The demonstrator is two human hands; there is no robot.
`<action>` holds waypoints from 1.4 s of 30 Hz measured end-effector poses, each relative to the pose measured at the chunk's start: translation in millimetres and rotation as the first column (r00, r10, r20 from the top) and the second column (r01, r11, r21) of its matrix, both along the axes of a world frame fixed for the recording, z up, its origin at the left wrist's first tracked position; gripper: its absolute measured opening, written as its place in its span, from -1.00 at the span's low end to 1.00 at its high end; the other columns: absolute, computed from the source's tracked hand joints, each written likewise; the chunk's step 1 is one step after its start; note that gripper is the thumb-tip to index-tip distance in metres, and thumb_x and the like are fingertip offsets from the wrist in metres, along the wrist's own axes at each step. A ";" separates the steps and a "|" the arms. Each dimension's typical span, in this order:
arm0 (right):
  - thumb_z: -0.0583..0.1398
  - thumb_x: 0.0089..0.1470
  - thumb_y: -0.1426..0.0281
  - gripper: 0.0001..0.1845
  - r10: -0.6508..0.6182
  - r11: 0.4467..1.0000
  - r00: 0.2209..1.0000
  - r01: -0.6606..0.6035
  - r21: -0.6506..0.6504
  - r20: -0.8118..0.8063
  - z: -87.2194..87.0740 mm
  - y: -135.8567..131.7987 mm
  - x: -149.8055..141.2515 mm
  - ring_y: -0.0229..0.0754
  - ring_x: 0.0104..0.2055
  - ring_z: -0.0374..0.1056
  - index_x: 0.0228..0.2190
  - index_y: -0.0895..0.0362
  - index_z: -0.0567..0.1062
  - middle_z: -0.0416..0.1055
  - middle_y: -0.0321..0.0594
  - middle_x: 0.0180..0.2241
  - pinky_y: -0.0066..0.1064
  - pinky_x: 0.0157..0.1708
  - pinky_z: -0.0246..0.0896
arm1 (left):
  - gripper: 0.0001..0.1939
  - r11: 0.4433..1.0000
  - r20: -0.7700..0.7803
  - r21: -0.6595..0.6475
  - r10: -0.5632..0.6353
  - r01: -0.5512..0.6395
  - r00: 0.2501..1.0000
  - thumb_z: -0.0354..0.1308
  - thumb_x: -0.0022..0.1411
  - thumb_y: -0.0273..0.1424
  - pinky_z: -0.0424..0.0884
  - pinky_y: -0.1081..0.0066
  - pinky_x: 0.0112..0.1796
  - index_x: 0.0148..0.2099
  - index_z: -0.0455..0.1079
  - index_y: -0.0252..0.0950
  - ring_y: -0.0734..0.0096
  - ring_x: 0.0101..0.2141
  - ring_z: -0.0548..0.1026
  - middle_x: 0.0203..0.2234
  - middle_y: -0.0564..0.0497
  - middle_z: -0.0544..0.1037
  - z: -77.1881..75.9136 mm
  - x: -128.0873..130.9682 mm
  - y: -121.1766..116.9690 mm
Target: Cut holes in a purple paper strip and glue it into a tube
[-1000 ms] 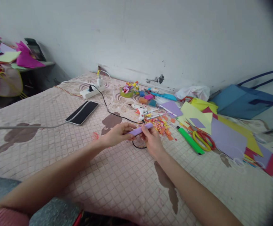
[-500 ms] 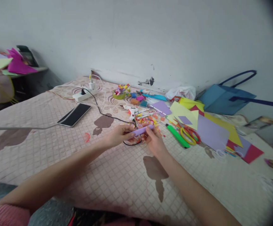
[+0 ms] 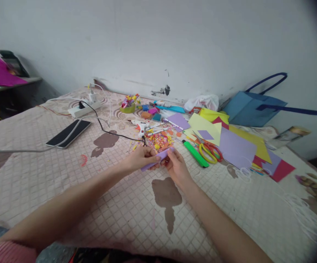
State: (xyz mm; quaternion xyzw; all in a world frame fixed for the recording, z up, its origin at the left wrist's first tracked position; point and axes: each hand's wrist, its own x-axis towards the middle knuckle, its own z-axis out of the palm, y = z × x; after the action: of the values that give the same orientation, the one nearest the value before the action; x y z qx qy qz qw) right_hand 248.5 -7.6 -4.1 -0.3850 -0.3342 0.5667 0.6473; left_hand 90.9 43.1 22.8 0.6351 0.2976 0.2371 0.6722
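Observation:
A narrow strip of purple paper (image 3: 150, 166), apparently folded, is held between both hands above the table's middle. My left hand (image 3: 143, 158) pinches it from the left, thumb on top. At its far right end, my right hand (image 3: 174, 161) grips it between thumb and fingers. Just beyond the hands lies a pile of small paper scraps (image 3: 159, 140) in orange, pink and yellow. A white hot glue gun (image 3: 142, 128) rests behind the scraps, its black cord running left. To the right are a green utility knife (image 3: 196, 154) and scissors (image 3: 209, 152) with yellow and red handles.
A phone (image 3: 69, 133) and a white power strip (image 3: 83, 108) lie at the left, with cables crossing the cloth. Coloured paper sheets (image 3: 236, 146) spread to the right, near a blue bag (image 3: 255, 107). A green-rimmed dish (image 3: 128, 109) of paper pieces stands at the back.
The view has swung slightly right, so the table's things sit further left. The purple strip has tilted more, its left end now sticking out below my left hand.

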 end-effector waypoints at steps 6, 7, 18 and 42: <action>0.41 -0.19 0.21 -0.68 0.009 1.000 1.000 -0.010 -0.025 -0.020 0.8 -0.4 -4.1 -0.36 -0.58 0.22 -0.42 0.10 0.48 0.35 -0.42 -0.59 -0.50 -0.57 0.16 | -0.46 0.995 0.001 -0.096 0.000 0.000 1.000 0.22 0.04 0.09 0.34 0.53 -0.53 -0.34 0.41 -0.36 0.55 -0.58 0.44 -0.50 -0.01 0.55 -1.3 -9.8 -3.0; 0.41 -0.19 0.21 -0.68 0.009 1.000 1.000 -0.010 -0.029 -0.021 1.2 -0.3 -4.0 -0.36 -0.58 0.22 -0.43 0.10 0.48 0.34 -0.42 -0.59 -0.50 -0.57 0.15 | -0.42 0.993 -0.002 -0.119 -0.007 0.007 1.000 0.15 0.08 0.14 0.36 0.51 -0.52 -0.33 0.43 -0.37 0.53 -0.57 0.45 -0.49 -0.02 0.56 -1.4 -11.3 -2.9; 0.44 -0.23 0.25 -0.61 0.025 0.998 1.000 -0.025 -0.058 0.001 4.3 -5.1 -7.0 -0.37 -0.52 0.26 -0.33 0.09 0.49 0.39 -0.40 -0.50 -0.52 -0.51 0.21 | -0.49 0.977 0.004 -0.210 -0.024 0.024 1.000 0.31 0.00 0.02 0.40 0.52 -0.45 -0.30 0.44 -0.38 0.55 -0.55 0.48 -0.44 -0.03 0.58 -4.1 -17.5 -3.1; 0.43 -0.24 0.36 -0.56 0.064 0.991 0.997 -0.059 -0.119 0.033 5.1 -6.8 -5.0 -0.35 -0.52 0.26 -0.26 0.07 0.45 0.42 -0.41 -0.48 -0.50 -0.51 0.19 | -0.50 0.945 0.034 -0.306 -0.110 0.116 0.993 0.36 0.01 -0.07 0.49 0.45 -0.26 -0.18 0.51 -0.40 0.44 -0.34 0.57 -0.25 -0.15 0.61 -7.4 -21.3 0.5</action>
State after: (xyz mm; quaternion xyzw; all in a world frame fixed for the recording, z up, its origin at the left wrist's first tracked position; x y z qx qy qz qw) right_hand 243.5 -14.4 1.0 -0.4224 -0.3235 0.5981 0.5993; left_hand 69.6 43.6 15.4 0.5368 0.2885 0.1541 0.7778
